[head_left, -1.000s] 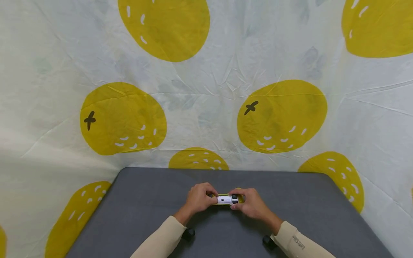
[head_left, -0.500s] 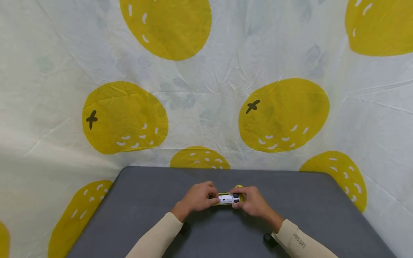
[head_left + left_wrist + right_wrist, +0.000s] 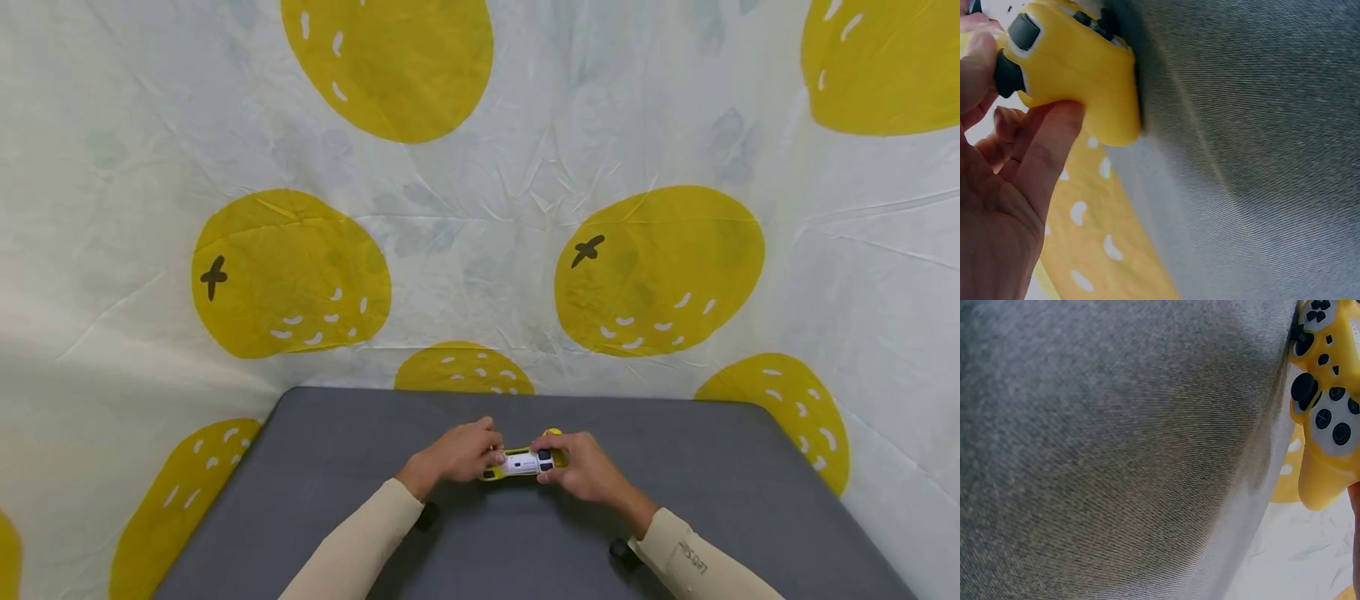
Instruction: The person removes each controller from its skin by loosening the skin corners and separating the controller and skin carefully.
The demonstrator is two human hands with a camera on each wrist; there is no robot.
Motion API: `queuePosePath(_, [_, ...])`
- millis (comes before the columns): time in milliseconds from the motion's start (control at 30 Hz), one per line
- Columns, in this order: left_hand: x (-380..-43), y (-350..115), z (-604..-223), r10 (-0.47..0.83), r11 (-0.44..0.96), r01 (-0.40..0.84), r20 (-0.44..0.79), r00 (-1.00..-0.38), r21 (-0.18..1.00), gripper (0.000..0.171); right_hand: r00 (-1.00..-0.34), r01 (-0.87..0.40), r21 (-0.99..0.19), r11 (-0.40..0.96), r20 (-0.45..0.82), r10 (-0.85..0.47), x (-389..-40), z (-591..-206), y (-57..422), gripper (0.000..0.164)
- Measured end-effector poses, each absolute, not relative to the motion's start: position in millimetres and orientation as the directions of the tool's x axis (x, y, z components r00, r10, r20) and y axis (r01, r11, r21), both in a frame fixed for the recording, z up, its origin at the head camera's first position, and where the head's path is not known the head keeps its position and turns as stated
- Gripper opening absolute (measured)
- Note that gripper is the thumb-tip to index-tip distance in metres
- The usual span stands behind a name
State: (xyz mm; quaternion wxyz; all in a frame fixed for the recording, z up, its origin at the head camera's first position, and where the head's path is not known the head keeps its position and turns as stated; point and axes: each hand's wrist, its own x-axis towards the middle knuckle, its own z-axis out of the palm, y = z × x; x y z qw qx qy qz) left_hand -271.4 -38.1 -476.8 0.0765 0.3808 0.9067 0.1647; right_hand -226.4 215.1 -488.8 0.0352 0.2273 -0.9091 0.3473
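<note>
A yellow game controller (image 3: 519,463) is held up over the grey table between the two hands, its white strip and black triggers facing the head camera. At its left end the left hand (image 3: 459,452) pinches it, fingertips beside a black trigger (image 3: 1024,31) in the left wrist view. My right hand (image 3: 588,471) grips the other end between thumb and fingers. In the right wrist view, black sticks and round buttons (image 3: 1341,433) show on the controller's face, and only a sliver of a right finger (image 3: 1356,509) is visible.
The grey table (image 3: 360,433) reaches back to a white cloth (image 3: 465,275) printed with large yellow fruit, which hangs behind and at both sides. Dark wrist cameras (image 3: 624,553) sit under the cuffs of the beige sleeves (image 3: 360,533).
The left thumb and fingers have shifted up along the controller's left end, uncovering a yellow corner and its black trigger. The left forearm has swung slightly left; the right hand stays almost still.
</note>
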Motion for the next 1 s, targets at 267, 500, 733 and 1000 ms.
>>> queuePosePath(267, [-274,-53,-485,0.724,0.583,0.641,0.038,-0.688,0.499,0.020,-0.891,-0.444,-0.602,0.663,0.224,-0.394,-227,-492,217,0.037])
queuePosePath(500, [-276,-63,-490,0.728,0.543,0.635,0.068,-0.682,0.549,0.023,-0.894,-0.438,-0.613,0.657,0.224,-0.387,-225,-491,220,0.035])
queuePosePath(733, [-275,-62,-490,0.734,0.523,0.644,0.090,-0.673,0.558,0.023,-0.907,-0.413,-0.624,0.663,0.217,-0.360,-224,-489,224,0.033])
queuePosePath(1000, [-272,-58,-492,0.657,0.500,0.629,0.213,-0.724,0.595,0.019,-0.908,-0.412,-0.633,0.655,0.227,-0.352,-224,-493,225,0.031])
